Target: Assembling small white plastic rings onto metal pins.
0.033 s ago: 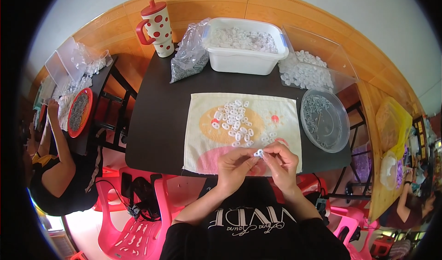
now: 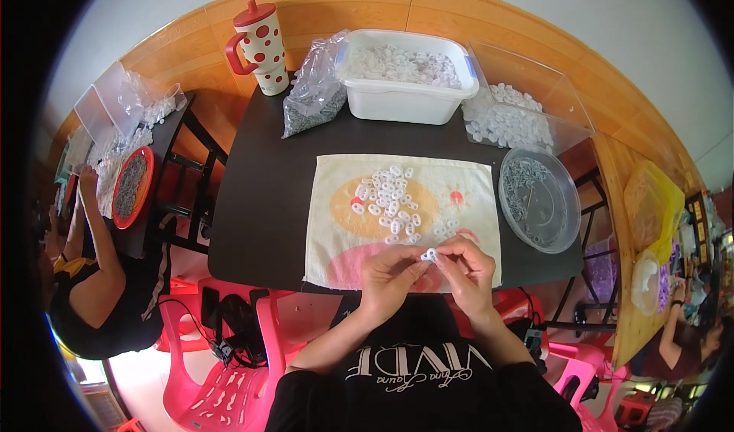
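My left hand and my right hand meet over the near edge of a cream towel. Between their fingertips they pinch a small white plastic piece with holes in it; its finer detail is too small to make out. Just beyond my fingers lies a loose pile of white oval plastic pieces, each with dark openings. A smaller group of white pieces rests close to my right hand, partly hidden by it.
Along the dark table's back stand a polka-dot tumbler, a bag of grey metal bits, a white tub and a clear bin of white pieces. At right sits a round tray of metal parts. Other people work at both sides.
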